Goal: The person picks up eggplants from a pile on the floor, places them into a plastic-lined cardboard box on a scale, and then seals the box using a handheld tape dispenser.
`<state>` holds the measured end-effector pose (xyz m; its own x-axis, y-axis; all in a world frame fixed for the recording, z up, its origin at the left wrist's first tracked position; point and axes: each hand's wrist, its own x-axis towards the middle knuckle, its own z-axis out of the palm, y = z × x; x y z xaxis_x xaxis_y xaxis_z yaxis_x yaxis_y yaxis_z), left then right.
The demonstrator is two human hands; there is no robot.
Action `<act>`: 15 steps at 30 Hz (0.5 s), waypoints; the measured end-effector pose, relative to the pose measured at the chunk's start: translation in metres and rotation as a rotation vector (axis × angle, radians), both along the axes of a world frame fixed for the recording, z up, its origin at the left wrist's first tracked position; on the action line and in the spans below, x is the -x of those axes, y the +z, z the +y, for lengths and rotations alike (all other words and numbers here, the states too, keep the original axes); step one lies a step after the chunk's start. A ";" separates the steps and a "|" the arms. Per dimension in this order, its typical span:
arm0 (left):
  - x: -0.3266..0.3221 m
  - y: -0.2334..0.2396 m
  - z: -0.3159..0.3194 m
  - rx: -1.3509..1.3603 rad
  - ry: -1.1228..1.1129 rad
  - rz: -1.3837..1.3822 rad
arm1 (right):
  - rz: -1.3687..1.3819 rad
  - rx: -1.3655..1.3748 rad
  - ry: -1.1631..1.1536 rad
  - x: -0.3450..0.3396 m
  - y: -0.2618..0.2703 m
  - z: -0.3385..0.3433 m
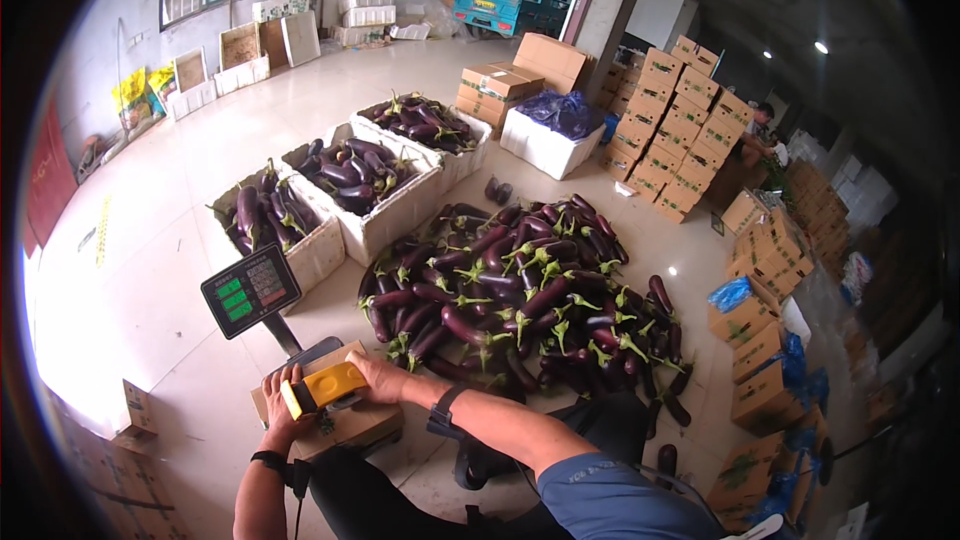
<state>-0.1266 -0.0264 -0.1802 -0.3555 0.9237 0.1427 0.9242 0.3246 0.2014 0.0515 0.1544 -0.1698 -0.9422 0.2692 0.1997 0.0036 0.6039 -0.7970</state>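
Note:
My right hand (381,376) grips a yellow and black hand-held tool (326,388), which looks like a packing tape dispenser. The tool lies across the top of a closed cardboard box (356,424). My left hand (279,409) is on the box's left side, close to the tool's end; the tool hides part of that hand, and its grip is unclear. Under the box is an electronic platform scale (319,351), mostly covered. Its lit display (251,291) stands on a post behind the box. A large heap of purple eggplants (517,292) lies on the floor to the right.
Three white foam crates (390,229) of eggplants stand beyond the scale. A foam box (551,146) with dark plastic on top is farther back. Stacked cartons (679,127) rise at the right, where a person (757,135) sits. Open cartons (757,390) with blue plastic line the right side.

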 end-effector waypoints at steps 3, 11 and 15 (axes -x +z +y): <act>-0.004 0.001 0.004 0.023 0.013 -0.006 | -0.096 -0.006 0.010 -0.005 0.003 0.006; -0.005 -0.006 0.007 0.028 0.024 0.016 | -0.083 0.027 0.004 -0.010 -0.003 0.016; 0.041 -0.045 -0.040 -0.056 0.019 0.287 | 0.047 -0.045 0.112 0.020 -0.005 0.006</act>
